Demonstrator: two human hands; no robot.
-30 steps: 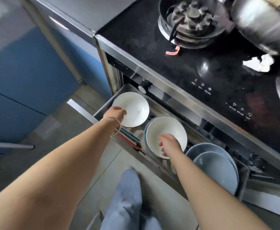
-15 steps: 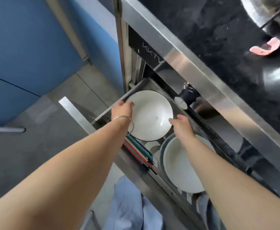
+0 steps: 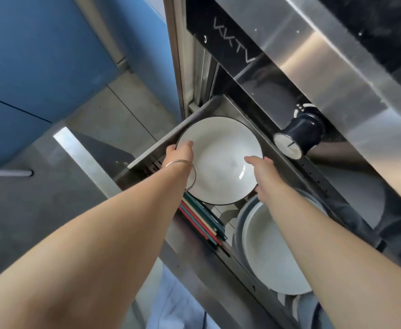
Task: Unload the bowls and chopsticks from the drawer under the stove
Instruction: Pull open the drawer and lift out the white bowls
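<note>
A white bowl with a dark rim (image 3: 221,153) sits at the left end of the open steel drawer (image 3: 159,148) under the stove. My left hand (image 3: 180,153), with a thin bangle on the wrist, grips the bowl's left rim. My right hand (image 3: 261,169) holds its right rim, thumb inside. Several red and teal chopsticks (image 3: 202,222) lie along the drawer's front, partly under my left forearm. To the right, a second white bowl (image 3: 273,255) rests in a grey one, partly covered by my right forearm.
The stove's steel front edge (image 3: 337,74) overhangs the drawer, with a dark knob (image 3: 299,136) jutting out just right of the bowl. Blue cabinet doors (image 3: 40,55) and grey floor (image 3: 28,210) lie to the left. Light blue trousers (image 3: 171,305) show below.
My right hand left the second bowl and moved to the leftmost bowl's right rim. Both hands now hold that bowl. The camera came closer to the drawer.
</note>
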